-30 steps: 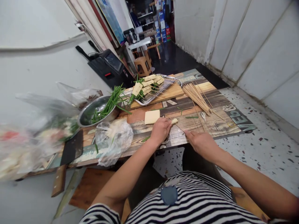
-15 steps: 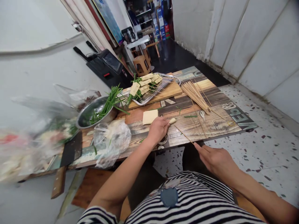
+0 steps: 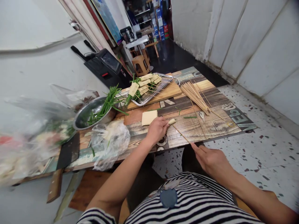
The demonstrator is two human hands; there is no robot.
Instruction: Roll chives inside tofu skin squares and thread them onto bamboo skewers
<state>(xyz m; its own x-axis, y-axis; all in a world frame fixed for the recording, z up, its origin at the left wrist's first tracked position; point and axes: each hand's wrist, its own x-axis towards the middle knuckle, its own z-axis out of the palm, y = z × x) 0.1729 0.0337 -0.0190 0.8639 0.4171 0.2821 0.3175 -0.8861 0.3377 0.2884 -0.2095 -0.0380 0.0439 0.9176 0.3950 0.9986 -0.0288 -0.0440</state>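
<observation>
- On the table (image 3: 219, 128): left hand (image 3: 158, 128) clamped on a pale roll (image 3: 172, 121).
- Right hand (image 3: 211, 158), just off the table, pinches a thin skewer (image 3: 182, 134) whose far end meets the roll.
- Pale square piece (image 3: 149, 118) lies just beside left hand.

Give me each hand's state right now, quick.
Left hand: closed, fingers pinching a small pale roll.
Right hand: closed, fingertips gripping the near end of a thin skewer whose far end reaches the roll.
</observation>
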